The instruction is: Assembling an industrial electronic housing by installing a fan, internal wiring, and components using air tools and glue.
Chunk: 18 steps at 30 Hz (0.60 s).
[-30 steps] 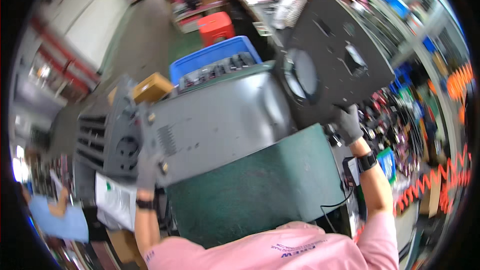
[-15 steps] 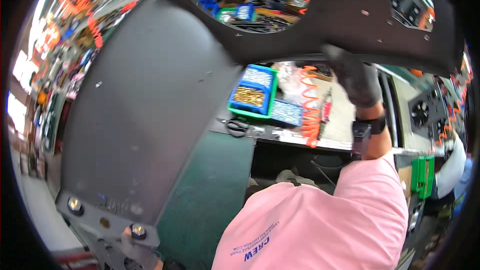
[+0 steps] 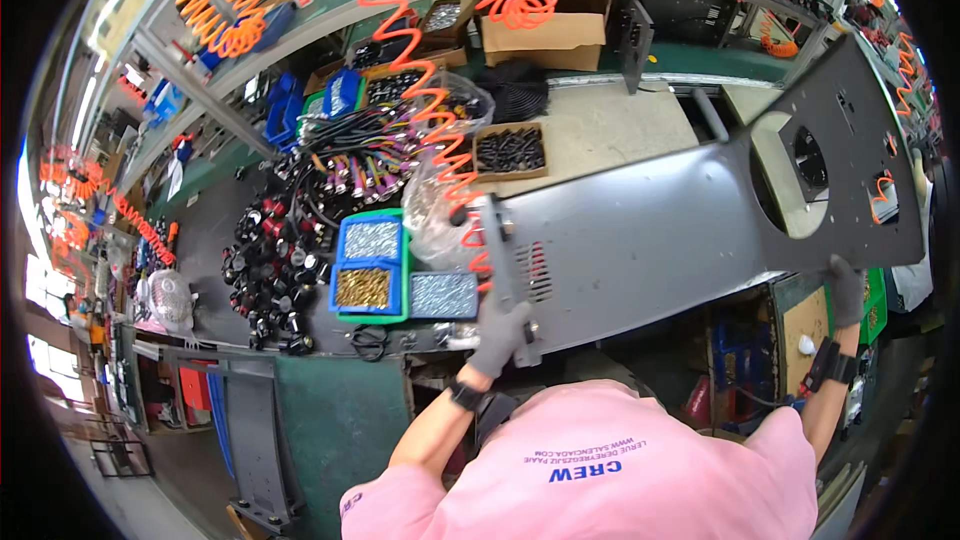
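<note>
A long dark grey sheet-metal panel (image 3: 640, 240) spans the front of the workbench, held in both hands. Its right part has a large round hole and smaller cutouts, while a row of slots runs near its left end. My left hand (image 3: 500, 337), in a grey glove, is closed on the bracket-like left end of the panel. At the panel's near edge on the right, my gloved right hand (image 3: 847, 290) grips the metal, its fingers partly hidden. Just left of my left hand are a green tray (image 3: 407, 280) with blue bins of screws and a blue box of silver fasteners (image 3: 444, 295).
Black and red knob-like parts (image 3: 275, 260) and bundled cables (image 3: 365, 155) cover the bench's left side. An orange coiled hose (image 3: 430, 110) hangs before me. A cardboard tray of black parts (image 3: 510, 150) lies behind the panel. Another grey panel (image 3: 255, 430) leans at lower left.
The panel has swung from steeply raised at the left to lying across the bench toward the right. My left hand moved up and right; my right hand moved right and nearer.
</note>
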Each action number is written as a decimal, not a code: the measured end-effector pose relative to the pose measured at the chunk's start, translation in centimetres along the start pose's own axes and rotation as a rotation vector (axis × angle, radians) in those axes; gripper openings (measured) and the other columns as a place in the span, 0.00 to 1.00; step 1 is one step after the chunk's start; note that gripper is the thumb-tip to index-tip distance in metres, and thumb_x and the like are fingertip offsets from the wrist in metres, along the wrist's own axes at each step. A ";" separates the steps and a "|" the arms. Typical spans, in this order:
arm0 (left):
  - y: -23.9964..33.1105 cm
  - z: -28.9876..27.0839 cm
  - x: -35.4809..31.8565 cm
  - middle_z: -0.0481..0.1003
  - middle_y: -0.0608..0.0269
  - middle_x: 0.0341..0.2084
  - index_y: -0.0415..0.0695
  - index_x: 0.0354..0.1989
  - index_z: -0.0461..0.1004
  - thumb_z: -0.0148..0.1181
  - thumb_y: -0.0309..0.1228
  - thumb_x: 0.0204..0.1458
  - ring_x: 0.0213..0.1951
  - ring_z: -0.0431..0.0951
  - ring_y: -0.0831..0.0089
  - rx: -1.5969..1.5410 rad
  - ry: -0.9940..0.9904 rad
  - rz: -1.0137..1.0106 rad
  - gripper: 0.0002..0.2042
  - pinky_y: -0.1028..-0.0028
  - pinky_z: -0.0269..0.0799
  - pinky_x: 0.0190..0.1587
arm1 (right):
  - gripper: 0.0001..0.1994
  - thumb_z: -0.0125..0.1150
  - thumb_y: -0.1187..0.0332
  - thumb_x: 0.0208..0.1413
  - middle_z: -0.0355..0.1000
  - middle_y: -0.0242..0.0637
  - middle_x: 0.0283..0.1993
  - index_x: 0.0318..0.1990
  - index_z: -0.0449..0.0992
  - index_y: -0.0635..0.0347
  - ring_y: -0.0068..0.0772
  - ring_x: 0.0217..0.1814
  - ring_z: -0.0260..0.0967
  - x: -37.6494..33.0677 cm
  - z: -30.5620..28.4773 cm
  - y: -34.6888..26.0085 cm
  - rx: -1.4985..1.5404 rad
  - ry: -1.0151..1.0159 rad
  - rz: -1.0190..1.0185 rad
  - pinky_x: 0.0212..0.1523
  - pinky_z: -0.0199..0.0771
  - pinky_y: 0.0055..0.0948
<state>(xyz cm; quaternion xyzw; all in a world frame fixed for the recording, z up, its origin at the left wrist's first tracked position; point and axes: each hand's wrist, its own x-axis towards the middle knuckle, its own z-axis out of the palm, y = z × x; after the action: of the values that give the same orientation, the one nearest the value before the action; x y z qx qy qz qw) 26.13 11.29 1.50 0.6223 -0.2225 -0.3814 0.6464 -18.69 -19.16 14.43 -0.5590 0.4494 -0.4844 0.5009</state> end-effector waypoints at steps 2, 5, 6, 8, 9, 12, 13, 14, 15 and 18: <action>-3.2 4.3 3.5 0.70 0.64 0.28 0.38 0.46 0.63 0.50 0.20 0.39 0.25 0.70 0.77 0.027 -0.023 -0.069 0.21 0.77 0.68 0.27 | 0.20 0.50 0.78 0.47 0.65 0.35 0.45 0.51 0.61 0.61 0.28 0.42 0.66 2.2 -4.5 2.9 -0.061 0.099 0.059 0.41 0.70 0.28; -8.4 7.7 8.5 0.73 0.57 0.31 0.35 0.47 0.63 0.51 0.24 0.39 0.33 0.74 0.71 0.186 -0.096 -0.050 0.21 0.73 0.70 0.36 | 0.19 0.50 0.79 0.46 0.65 0.35 0.44 0.49 0.62 0.60 0.26 0.40 0.65 5.1 -8.4 8.0 -0.148 0.062 0.058 0.39 0.70 0.25; -11.3 7.6 9.9 0.73 0.57 0.26 0.36 0.46 0.65 0.52 0.26 0.39 0.29 0.74 0.69 0.359 -0.081 -0.159 0.21 0.71 0.70 0.34 | 0.17 0.50 0.78 0.46 0.65 0.34 0.43 0.47 0.63 0.61 0.27 0.39 0.65 6.1 -8.8 10.2 -0.178 0.069 0.006 0.38 0.69 0.27; -10.2 9.3 11.4 0.73 0.55 0.26 0.39 0.44 0.66 0.53 0.29 0.39 0.28 0.74 0.67 0.330 -0.088 -0.225 0.19 0.70 0.69 0.31 | 0.17 0.52 0.76 0.47 0.66 0.34 0.42 0.48 0.63 0.62 0.26 0.41 0.64 6.6 -7.9 11.7 -0.232 0.107 0.070 0.41 0.68 0.27; -10.5 9.2 12.3 0.73 0.55 0.26 0.39 0.42 0.67 0.53 0.29 0.39 0.27 0.74 0.67 0.372 -0.103 -0.304 0.18 0.70 0.69 0.31 | 0.18 0.53 0.75 0.47 0.66 0.34 0.42 0.48 0.63 0.64 0.25 0.44 0.63 7.1 -6.3 11.8 -0.287 0.114 0.136 0.43 0.67 0.26; -12.2 8.8 13.4 0.73 0.58 0.24 0.38 0.37 0.69 0.52 0.27 0.38 0.26 0.73 0.70 0.432 0.025 -0.122 0.15 0.71 0.69 0.27 | 0.15 0.52 0.62 0.51 0.68 0.46 0.37 0.41 0.70 0.66 0.34 0.41 0.67 6.6 2.1 2.7 -0.947 -0.124 0.620 0.45 0.66 0.28; -12.8 8.7 14.1 0.73 0.59 0.24 0.38 0.35 0.69 0.52 0.26 0.38 0.25 0.73 0.71 0.386 0.048 -0.146 0.13 0.72 0.69 0.26 | 0.19 0.51 0.56 0.50 0.70 0.50 0.41 0.41 0.72 0.65 0.41 0.44 0.68 7.0 -3.7 8.8 -1.264 -0.551 0.632 0.47 0.65 0.31; -12.4 9.0 14.1 0.72 0.58 0.25 0.38 0.38 0.67 0.53 0.27 0.39 0.25 0.73 0.70 0.285 0.026 -0.190 0.15 0.72 0.69 0.25 | 0.20 0.52 0.56 0.48 0.69 0.49 0.45 0.44 0.71 0.63 0.43 0.50 0.66 5.5 2.2 4.1 -1.382 -0.842 0.469 0.48 0.66 0.34; -11.8 9.5 14.6 0.72 0.58 0.25 0.38 0.38 0.67 0.53 0.27 0.39 0.25 0.73 0.70 0.286 0.017 -0.188 0.15 0.72 0.69 0.25 | 0.20 0.52 0.56 0.49 0.70 0.48 0.44 0.45 0.72 0.59 0.42 0.46 0.68 5.1 5.4 3.2 -1.055 -0.961 0.131 0.45 0.67 0.34; -10.0 10.4 15.7 0.72 0.51 0.29 0.37 0.54 0.53 0.56 0.28 0.40 0.28 0.74 0.65 0.290 0.032 -0.303 0.30 0.71 0.70 0.30 | 0.14 0.51 0.58 0.52 0.69 0.34 0.22 0.34 0.72 0.61 0.23 0.24 0.65 9.0 16.4 1.4 -0.790 -0.815 0.168 0.28 0.66 0.25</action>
<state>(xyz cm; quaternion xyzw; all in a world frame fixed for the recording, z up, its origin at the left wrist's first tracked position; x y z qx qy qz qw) 25.66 -6.77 -9.86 0.7410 -0.1688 -0.4284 0.4889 -1.30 -26.16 13.38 -0.8075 0.4100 0.0163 0.4237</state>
